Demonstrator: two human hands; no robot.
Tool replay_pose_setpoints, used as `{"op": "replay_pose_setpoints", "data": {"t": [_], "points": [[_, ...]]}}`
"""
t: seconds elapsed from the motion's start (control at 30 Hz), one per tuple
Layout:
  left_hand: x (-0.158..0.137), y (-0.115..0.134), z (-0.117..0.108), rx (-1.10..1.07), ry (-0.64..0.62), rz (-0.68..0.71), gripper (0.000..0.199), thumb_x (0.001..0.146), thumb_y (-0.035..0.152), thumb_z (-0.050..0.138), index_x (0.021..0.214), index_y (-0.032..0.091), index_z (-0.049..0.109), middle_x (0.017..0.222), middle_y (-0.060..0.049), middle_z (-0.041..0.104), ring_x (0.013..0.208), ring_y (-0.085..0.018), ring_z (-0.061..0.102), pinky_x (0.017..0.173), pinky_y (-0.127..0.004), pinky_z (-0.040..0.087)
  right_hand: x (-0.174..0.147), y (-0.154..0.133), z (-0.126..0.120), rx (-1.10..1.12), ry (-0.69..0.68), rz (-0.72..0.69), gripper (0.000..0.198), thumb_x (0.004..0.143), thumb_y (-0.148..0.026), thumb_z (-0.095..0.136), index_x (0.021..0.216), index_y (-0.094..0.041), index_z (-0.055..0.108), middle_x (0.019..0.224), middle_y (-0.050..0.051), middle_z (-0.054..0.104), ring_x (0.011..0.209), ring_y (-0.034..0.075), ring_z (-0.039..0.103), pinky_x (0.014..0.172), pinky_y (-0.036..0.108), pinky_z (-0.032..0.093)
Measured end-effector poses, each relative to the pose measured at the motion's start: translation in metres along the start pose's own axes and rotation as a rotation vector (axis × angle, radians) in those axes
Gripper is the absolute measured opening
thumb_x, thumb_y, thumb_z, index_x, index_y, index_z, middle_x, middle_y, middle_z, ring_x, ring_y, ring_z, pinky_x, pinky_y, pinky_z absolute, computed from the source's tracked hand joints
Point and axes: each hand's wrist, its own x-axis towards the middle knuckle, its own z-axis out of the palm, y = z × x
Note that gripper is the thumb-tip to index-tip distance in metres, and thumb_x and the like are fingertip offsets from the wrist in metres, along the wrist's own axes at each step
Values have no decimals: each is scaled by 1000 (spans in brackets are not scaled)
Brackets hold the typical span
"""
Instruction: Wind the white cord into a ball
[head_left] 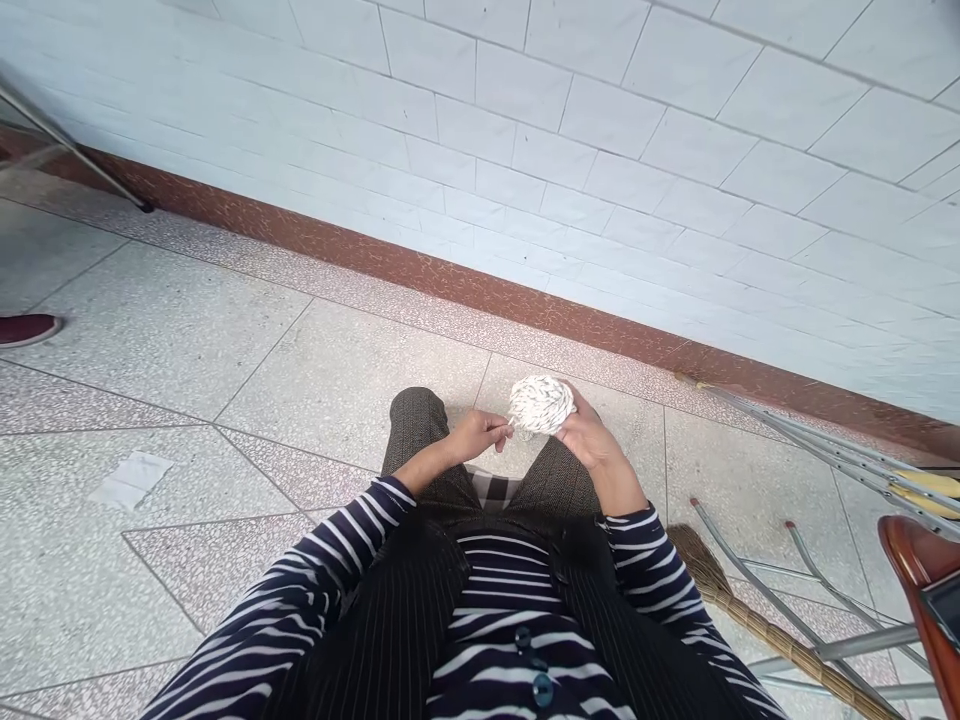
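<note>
A bundle of white cord or yarn (541,404), wound into a rounded ball, is held above my knees. My right hand (587,432) cups it from the right side, fingers wrapped behind and beneath it. At its left edge, my left hand (481,436) has thumb and fingers pinched together, close to the bundle. A strand seems to run into this pinch, though it is too thin to make out well. Both hands sit over my lap, between the dark trouser legs (417,425).
A straw broom (780,630), metal-legged furniture (810,560) and metal crutch-like poles (795,425) lie to the right. White paper (132,480) rests on the floor at left, near another person's shoe (28,328). A tiled wall (525,140) stands ahead.
</note>
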Motion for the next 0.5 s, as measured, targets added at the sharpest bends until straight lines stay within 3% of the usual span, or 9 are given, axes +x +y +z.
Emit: {"op": "replay_pose_setpoints", "data": {"t": [0.13,0.27,0.37,0.5], "points": [[-13,16,12,67,-69,13,41,94,37,53,62,14,63,56,1,57,52,-8,43,56,-21,31,18,-6,-11,-182,270,-107,55,60,-31,76,111,-26,56,111,4,63,88,21,63,67,33,56],[-13,34,-2,175,-82,110,36,95,31,53,64,14,62,60,1,61,57,-9,50,59,-21,32,24,20,-20,-578,473,-4,59,57,-32,77,111,-23,55,109,6,61,87,22,60,63,30,53],[-4,38,-20,296,-55,157,31,93,27,56,67,15,65,60,1,61,57,-9,51,59,-22,31,16,49,-14,-656,377,115,59,55,-30,76,109,-22,56,104,5,61,85,21,59,61,28,51],[5,35,-36,342,-35,183,24,90,27,61,72,16,71,62,1,62,60,-11,53,60,-22,31,2,66,-6,-424,97,281,48,58,-32,72,103,-22,57,96,2,61,78,18,59,57,26,47]]}}
